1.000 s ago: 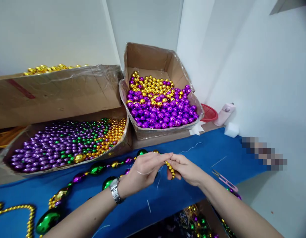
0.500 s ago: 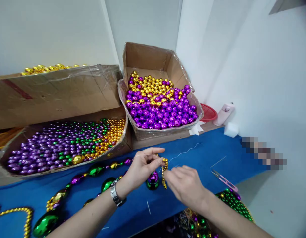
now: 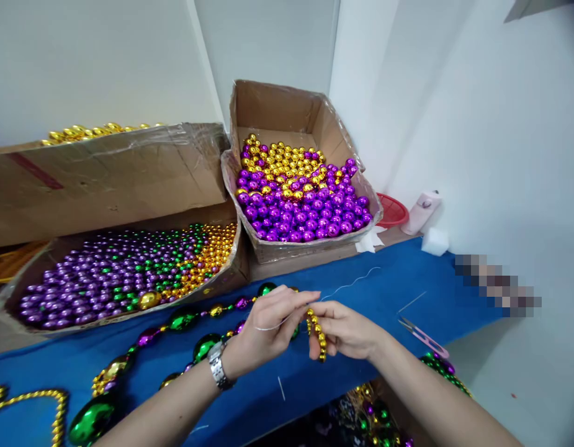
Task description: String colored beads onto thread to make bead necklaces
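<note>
Light was pale, even; gold strand glinted; right wall held soft shadow; patch at right was pixelated.

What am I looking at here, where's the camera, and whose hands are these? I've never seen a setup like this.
There's no machine: these are one person's bare hands, seen by a camera on that person's head, looking forward and down. The right hand holds a short string of gold beads; the left hand, wearing a watch, meets it, a thin thread running across it. I can't tell whether the left hand grips anything. On the blue surface lie a string of large coloured beads and pink-handled snips; behind stand cardboard boxes of loose beads.
</note>
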The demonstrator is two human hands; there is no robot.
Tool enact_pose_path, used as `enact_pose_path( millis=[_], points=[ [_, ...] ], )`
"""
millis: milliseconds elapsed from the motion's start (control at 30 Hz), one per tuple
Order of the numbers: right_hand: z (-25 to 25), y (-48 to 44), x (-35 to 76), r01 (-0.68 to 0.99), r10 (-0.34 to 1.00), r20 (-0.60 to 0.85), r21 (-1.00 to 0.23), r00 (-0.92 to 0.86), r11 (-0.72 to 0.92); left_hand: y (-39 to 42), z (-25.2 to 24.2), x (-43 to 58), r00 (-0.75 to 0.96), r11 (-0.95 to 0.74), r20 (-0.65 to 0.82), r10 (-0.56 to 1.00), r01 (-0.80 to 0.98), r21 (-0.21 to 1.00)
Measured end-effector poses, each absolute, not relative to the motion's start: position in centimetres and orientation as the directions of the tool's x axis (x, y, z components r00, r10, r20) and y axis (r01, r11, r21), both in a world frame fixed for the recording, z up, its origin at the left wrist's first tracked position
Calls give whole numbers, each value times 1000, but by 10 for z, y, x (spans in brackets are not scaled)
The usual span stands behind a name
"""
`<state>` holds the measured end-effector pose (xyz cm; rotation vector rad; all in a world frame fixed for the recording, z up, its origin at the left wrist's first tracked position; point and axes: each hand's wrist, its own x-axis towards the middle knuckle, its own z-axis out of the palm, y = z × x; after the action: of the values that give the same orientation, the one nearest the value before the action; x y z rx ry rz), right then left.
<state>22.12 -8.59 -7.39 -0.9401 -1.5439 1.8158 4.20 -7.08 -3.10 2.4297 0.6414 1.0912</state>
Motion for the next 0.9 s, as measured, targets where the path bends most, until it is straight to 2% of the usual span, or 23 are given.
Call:
enact_pose_path(
  millis=[200, 367, 500, 567, 633, 700, 767, 833, 900],
  points=[
    [-71, -93, 220, 3, 889, -90, -995, -449, -99, -68, -39, 37, 540, -785, 578, 612, 326, 526],
    [-67, -100, 220, 102, 925, -69, -994, -373, -33, -62, -49, 29, 586, -835, 596, 550, 396, 381],
    [-72, -101, 224, 153, 946, -49, -988, -321, 1, -63, -55, 18, 599, -811, 560, 573, 511, 283],
    [-78, -101, 229, 168, 960, -36, -986, -277, 11, -67, -55, 12, 567, -758, 511, 646, 555, 343],
    [-85, -102, 232, 161, 966, -46, -987, -253, -5, -74, -54, 8, 477, -627, 407, 779, 570, 531],
    [-94, -106, 230, 131, 965, -77, -990, -252, -45, -82, -52, 7, 348, -396, 250, 904, 459, 795],
    [-104, -110, 224, 78, 961, -115, -992, -251, -98, -88, -50, 11, 258, -132, 80, 963, 191, 973],
    [-113, -115, 216, -1, 960, -149, -988, -238, -153, -91, -49, 16, 268, 72, -44, 962, -97, 993],
    [-119, -120, 212, -106, 958, -178, -973, -226, -205, -92, -50, 21, 336, 204, -100, 937, -292, 934]
  ],
)
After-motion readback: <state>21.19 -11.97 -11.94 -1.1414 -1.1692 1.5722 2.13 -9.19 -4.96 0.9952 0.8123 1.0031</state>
